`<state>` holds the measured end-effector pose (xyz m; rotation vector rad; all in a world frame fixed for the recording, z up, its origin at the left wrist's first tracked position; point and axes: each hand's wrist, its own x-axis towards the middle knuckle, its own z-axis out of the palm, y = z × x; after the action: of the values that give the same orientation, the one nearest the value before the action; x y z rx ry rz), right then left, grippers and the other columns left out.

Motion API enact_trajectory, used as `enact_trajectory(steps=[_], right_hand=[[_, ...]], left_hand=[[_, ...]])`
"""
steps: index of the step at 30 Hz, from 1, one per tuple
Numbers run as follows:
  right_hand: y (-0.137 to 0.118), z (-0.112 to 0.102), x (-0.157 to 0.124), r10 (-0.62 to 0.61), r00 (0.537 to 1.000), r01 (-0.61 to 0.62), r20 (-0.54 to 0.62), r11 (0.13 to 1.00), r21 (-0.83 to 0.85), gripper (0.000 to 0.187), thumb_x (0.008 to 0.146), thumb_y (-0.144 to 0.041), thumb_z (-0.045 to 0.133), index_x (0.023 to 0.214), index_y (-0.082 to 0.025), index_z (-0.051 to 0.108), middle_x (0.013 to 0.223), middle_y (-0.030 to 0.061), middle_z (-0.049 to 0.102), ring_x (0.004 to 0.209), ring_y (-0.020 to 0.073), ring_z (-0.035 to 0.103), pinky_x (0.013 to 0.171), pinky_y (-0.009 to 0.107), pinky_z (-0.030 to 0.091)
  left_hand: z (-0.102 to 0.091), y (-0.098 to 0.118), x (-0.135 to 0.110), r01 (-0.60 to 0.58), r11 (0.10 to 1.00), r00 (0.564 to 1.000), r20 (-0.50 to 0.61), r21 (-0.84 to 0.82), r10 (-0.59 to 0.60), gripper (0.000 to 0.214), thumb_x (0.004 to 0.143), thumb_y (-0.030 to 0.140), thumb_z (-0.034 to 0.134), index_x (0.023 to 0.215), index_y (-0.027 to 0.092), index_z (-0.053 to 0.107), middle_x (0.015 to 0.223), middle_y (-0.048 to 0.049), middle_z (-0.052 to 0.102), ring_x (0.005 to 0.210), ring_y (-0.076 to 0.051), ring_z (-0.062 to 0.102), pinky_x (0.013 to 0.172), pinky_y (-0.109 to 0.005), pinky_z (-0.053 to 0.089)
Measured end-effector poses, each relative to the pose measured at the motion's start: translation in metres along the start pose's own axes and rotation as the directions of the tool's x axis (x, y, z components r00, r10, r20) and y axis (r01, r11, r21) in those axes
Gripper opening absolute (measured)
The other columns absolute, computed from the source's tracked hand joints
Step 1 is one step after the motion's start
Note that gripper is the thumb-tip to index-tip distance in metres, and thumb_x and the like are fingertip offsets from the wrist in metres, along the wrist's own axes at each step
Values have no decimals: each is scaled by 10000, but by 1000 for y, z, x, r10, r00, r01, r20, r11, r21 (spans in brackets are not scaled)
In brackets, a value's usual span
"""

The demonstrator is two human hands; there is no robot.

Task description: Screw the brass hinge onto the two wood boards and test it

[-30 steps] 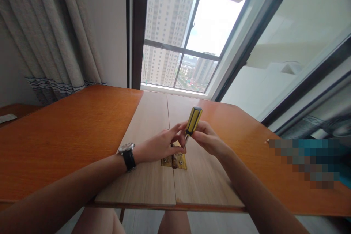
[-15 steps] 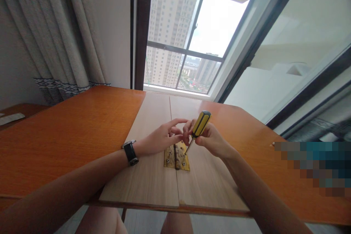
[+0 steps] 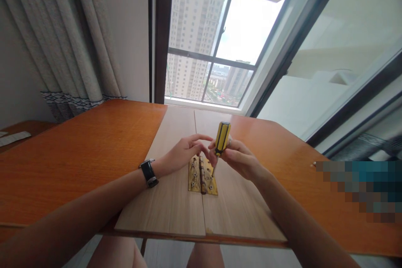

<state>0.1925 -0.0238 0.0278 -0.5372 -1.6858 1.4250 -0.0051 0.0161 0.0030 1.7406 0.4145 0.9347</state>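
Note:
My right hand [image 3: 243, 157] is closed around a screwdriver [image 3: 222, 138] with a yellow and black handle. The screwdriver stands almost upright, its tip down at a screw on the right leaf of a brass hinge [image 3: 203, 176]. My left hand [image 3: 185, 155] reaches over the hinge's far end, fingers stretched and partly bent, close to the right fingers and the shaft. Whether it touches the shaft is hard to see. Several screws show in the hinge, which lies across the seam between a left wooden board [image 3: 166, 209] and a right wooden board [image 3: 241, 213].
Both boards lie on an orange-brown wooden table [image 3: 94, 146], whose front edge is just above my legs. A window [image 3: 216, 56] is beyond the table, with a grey curtain [image 3: 84, 42] at left. A pale strip [image 3: 14, 138] lies on a surface at far left.
The screwdriver handle has tipped left and is more upright, and my right hand has turned with it. My left fingers have shifted slightly, uncovering more of the hinge's left leaf.

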Motion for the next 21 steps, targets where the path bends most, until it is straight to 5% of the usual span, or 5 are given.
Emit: enact_trajectory(steps=[13, 21], right_hand=[[6, -13, -3, 2, 1000, 0, 8, 981, -193, 319, 865, -455, 678, 935, -147, 716, 820, 58, 647, 807, 189, 596, 776, 355, 490], [5, -5, 3, -57, 998, 58, 22, 997, -42, 281, 703, -326, 850, 830, -179, 647, 835, 8, 607, 706, 144, 601, 674, 305, 512]], left_hand=[[2, -8, -1, 46, 991, 998, 37, -126, -42, 451, 925, 465, 599, 1222, 125, 595, 842, -72, 723, 799, -185, 682, 757, -293, 491], [2, -8, -1, 43, 995, 997, 62, -93, -37, 395, 913, 438, 616, 1136, 112, 615, 901, -90, 733, 839, -192, 685, 758, -292, 495]])
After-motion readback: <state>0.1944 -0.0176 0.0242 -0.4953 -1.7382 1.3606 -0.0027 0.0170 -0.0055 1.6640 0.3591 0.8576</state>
